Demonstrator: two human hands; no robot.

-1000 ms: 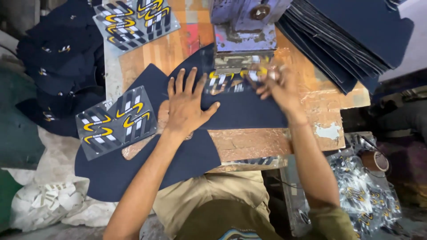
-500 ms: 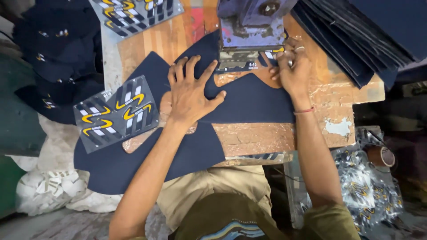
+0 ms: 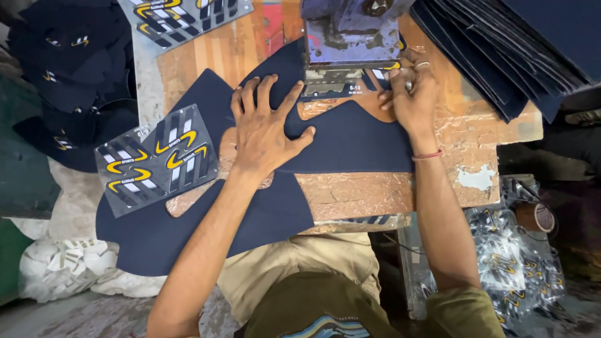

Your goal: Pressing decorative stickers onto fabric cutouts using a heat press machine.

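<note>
The press head [image 3: 354, 37] is cut off by the top edge and hides the upper end of the navy fabric piece [image 3: 350, 141]. The left hand [image 3: 266, 134] lies flat, fingers spread, pressing the fabric onto the foil-covered board [image 3: 369, 191]. The right hand [image 3: 410, 97] curls at the die plate [image 3: 341, 84], fingertips bunched (what they pinch is unclear). A transfer sheet [image 3: 156, 159] lies left, near the table edge.

navy cut piece [image 3: 350, 141]: matt cloth, smooth
worktable [image 3: 219, 59]: bare wood, worn, partly under crinkled glossy tape
press head [image 3: 350, 37]: painted metal, chipped and rough
decal sheet [image 3: 156, 159]: glossy plastic film
far right stack [image 3: 501, 44]: matt navy cloth
</note>
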